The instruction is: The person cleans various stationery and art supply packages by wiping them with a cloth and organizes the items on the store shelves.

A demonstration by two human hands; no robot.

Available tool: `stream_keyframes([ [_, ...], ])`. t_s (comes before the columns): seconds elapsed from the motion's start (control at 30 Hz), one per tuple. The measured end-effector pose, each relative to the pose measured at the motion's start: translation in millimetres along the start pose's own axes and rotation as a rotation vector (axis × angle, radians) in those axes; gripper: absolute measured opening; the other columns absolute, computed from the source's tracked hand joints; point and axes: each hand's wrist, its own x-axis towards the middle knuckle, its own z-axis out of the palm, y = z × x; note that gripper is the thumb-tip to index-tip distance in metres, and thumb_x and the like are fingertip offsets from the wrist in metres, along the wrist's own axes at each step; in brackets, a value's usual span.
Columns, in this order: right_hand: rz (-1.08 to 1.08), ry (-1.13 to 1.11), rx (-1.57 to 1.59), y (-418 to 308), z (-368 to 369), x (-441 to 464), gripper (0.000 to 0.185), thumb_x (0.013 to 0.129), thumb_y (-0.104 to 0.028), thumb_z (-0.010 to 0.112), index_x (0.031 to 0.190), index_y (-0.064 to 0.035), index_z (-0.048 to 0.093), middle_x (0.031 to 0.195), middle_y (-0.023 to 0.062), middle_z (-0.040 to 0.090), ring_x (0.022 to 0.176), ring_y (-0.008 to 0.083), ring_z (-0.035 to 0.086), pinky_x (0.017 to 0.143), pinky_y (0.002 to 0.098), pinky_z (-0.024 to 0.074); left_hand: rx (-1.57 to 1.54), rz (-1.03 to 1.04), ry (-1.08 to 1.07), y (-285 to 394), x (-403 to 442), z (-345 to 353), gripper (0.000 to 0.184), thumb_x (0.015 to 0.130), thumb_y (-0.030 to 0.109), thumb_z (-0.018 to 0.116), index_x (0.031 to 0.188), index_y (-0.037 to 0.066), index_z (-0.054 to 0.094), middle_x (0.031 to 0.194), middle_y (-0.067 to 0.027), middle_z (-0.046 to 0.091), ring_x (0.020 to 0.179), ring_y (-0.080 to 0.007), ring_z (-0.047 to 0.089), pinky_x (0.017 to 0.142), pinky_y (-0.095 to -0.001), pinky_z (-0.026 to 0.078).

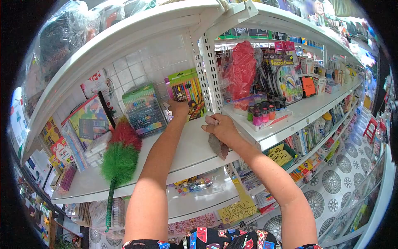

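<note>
My left hand [179, 108] reaches to the back of the white shelf [188, 139], its fingers closed at the lower left edge of a green-topped pack of coloured pencils [190, 88]. This pack stands upright against the grid back panel, with a purple-edged pack partly hidden behind it. Near the shelf's front edge, by the slotted post, my right hand [226, 129] is closed on a crumpled grey cloth [216, 146] that hangs below the fingers. Left of my left arm, a green and red duster [119, 159] leans over the shelf edge beside stacked glitter pencil packs [145, 112].
Right of the post [205, 70] stand small paint pots [261, 114], a red plastic-wrapped item [241, 68] and a paint palette pack [286, 83]. Bagged goods [68, 33] sit on the upper shelf. Lower shelves hold books and packets. A patterned tile floor [331, 182] lies at right.
</note>
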Motion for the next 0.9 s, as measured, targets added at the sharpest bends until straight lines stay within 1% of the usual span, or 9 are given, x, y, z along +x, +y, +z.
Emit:
stream_keyframes([
  [0.07, -0.02, 0.01, -0.029, 10, 5, 6, 0.035, 0.071, -0.028, 0.075, 0.085, 0.0006, 0.06, 0.086, 0.0179, 0.063, 0.084, 0.0315, 0.062, 0.076, 0.039, 0.0467, 0.062, -0.033, -0.004, 9, -4, 0, 0.08, 0.074, 0.019, 0.065, 0.136, 0.004, 0.018, 0.128, -0.0301, 0.035, 0.115, -0.0495, 0.045, 0.098, -0.0497, 0.04],
  [0.17, -0.029, 0.024, -0.075, 16, 8, 11, 0.035, 0.071, -0.028, 0.075, 0.086, -0.0004, 0.06, 0.087, 0.0179, 0.063, 0.085, 0.0324, 0.062, 0.077, 0.0398, 0.047, 0.18, -0.075, -0.015, 27, -27, -3, 0.099, 0.065, 0.027, 0.075, 0.139, 0.004, 0.013, 0.13, -0.0299, 0.032, 0.119, -0.0475, 0.042, 0.099, -0.0498, 0.039],
  [0.2, -0.026, 0.029, -0.089, 17, 8, 11, 0.035, 0.071, -0.028, 0.075, 0.086, -0.0006, 0.06, 0.088, 0.018, 0.063, 0.085, 0.0326, 0.063, 0.077, 0.0401, 0.0471, 0.161, -0.112, -0.046, 26, -21, 1, 0.122, 0.056, 0.033, 0.083, 0.145, 0.008, 0.003, 0.136, -0.0309, 0.026, 0.124, -0.0456, 0.038, 0.102, -0.0462, 0.039],
  [0.3, -0.038, 0.026, -0.028, 17, 8, 10, 0.037, 0.07, -0.031, 0.076, 0.086, -0.0012, 0.06, 0.089, 0.0182, 0.064, 0.087, 0.0331, 0.063, 0.078, 0.0413, 0.0474, 0.058, -0.025, 0.035, 29, -33, 6, 0.132, 0.05, 0.035, 0.088, 0.145, 0.009, 0.0, 0.136, -0.0316, 0.025, 0.125, -0.047, 0.036, 0.102, -0.0477, 0.039],
  [0.33, -0.033, 0.017, -0.016, 17, 7, 10, 0.037, 0.07, -0.031, 0.076, 0.087, -0.0015, 0.061, 0.089, 0.018, 0.064, 0.087, 0.0332, 0.063, 0.078, 0.0414, 0.0474, 0.081, -0.032, 0.038, 30, -30, 8, 0.138, 0.047, 0.035, 0.089, 0.145, 0.01, -0.005, 0.136, -0.0329, 0.023, 0.125, -0.0492, 0.034, 0.102, -0.0509, 0.038],
  [0.43, -0.018, -0.011, -0.005, 22, 8, 11, 0.039, 0.069, -0.032, 0.076, 0.089, -0.0025, 0.062, 0.088, 0.0172, 0.065, 0.087, 0.0336, 0.063, 0.078, 0.0415, 0.0475, 0.148, 0.011, 0.028, 28, -29, 12, 0.139, 0.048, 0.043, 0.087, 0.145, 0.007, -0.007, 0.132, -0.0336, 0.026, 0.123, -0.0499, 0.033, 0.104, -0.0553, 0.031],
  [0.67, 0.0, -0.031, -0.091, 13, 6, 11, 0.038, 0.069, -0.032, 0.076, 0.092, -0.004, 0.063, 0.094, 0.0175, 0.064, 0.091, 0.0332, 0.062, 0.08, 0.0406, 0.0471, 0.214, 0.053, 0.038, 30, -38, 7, 0.137, 0.052, 0.048, 0.085, 0.143, -0.002, -0.005, 0.13, -0.0335, 0.029, 0.123, -0.049, 0.034, 0.104, -0.0546, 0.03],
  [0.77, 0.019, -0.037, -0.038, 14, 4, 9, 0.041, 0.069, -0.032, 0.076, 0.095, -0.004, 0.063, 0.098, 0.0184, 0.064, 0.094, 0.0329, 0.062, 0.082, 0.0402, 0.0469, 0.2, 0.124, 0.06, 25, -36, 6, 0.138, 0.052, 0.05, 0.085, 0.144, -0.001, -0.005, 0.133, -0.0353, 0.027, 0.124, -0.0485, 0.033, 0.105, -0.0533, 0.03],
  [0.9, 0.027, -0.001, -0.027, 11, 4, 8, 0.047, 0.069, -0.032, 0.076, 0.101, -0.0025, 0.06, 0.101, 0.0183, 0.064, 0.097, 0.0332, 0.061, 0.084, 0.0401, 0.047, 0.139, 0.074, 0.019, 30, -39, -4, 0.139, 0.051, 0.052, 0.085, 0.145, 0.002, -0.005, 0.137, -0.0381, 0.02, 0.126, -0.0505, 0.032, 0.105, -0.0531, 0.032],
])
